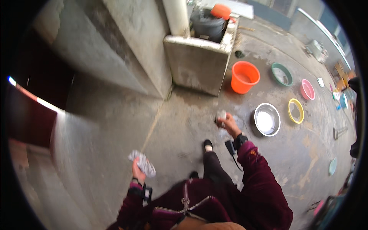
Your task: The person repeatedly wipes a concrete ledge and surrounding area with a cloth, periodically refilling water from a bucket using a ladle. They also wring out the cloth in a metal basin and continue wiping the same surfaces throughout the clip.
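Note:
My left hand [138, 171] is closed round a crumpled pale grey-white cloth [145, 165], which bunches out above and beside the fingers. My right hand [230, 125] reaches forward over the floor, its fingers closed on a small whitish lump [221, 114] with a dark lower edge; its kind is too blurred to tell. Just right of that hand stands a shiny metal basin [267, 120], apart from the fingers. Beyond it is a tall orange bucket [245, 77]. A dark strap device sits on each wrist.
A yellow-rimmed basin [296, 111], a pink basin [307, 89] and a green basin [281, 74] stand on the concrete floor to the right. Ahead is a low concrete block [197, 63] with a dark bucket [208, 25] behind it. A dark doorway [42, 73] opens at left.

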Available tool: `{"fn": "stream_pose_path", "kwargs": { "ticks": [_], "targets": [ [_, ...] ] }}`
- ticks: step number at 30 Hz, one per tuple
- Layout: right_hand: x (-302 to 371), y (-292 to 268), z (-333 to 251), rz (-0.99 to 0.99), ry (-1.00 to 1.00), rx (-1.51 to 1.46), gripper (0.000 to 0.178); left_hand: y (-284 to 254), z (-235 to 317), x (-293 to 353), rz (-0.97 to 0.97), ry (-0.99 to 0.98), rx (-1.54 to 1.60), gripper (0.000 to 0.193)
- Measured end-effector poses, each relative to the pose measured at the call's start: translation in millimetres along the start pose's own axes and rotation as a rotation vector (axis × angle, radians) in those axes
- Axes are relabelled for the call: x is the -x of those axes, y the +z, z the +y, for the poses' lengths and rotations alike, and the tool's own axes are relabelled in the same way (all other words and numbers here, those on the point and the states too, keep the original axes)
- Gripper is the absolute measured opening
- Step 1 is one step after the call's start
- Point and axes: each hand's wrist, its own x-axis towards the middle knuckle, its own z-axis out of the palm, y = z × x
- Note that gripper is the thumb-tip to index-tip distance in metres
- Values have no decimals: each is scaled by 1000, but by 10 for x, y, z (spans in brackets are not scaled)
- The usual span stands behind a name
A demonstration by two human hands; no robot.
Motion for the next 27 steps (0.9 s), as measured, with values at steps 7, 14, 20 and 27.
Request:
{"fn": "stream_pose_path", "kwargs": {
  "ticks": [7, 14, 20, 27],
  "targets": [
    [-1137, -266, -749, 30, 57, 264, 42, 874, -301, -534, 147, -46, 62, 24],
    [-2545, -52, -1707, 17, -246, 236, 42, 1552, -351, -1166, 118, -83, 42, 25],
    [-3964, 233, -2501, 267, -544, 841, 53, 2027, -104, -2260, 185, -112, 117, 29],
    [-5269, 143, -2428, 243, -628, 1575, 41, 2468, 170, -3138, 221, -100, 202, 26]
  ]
}}
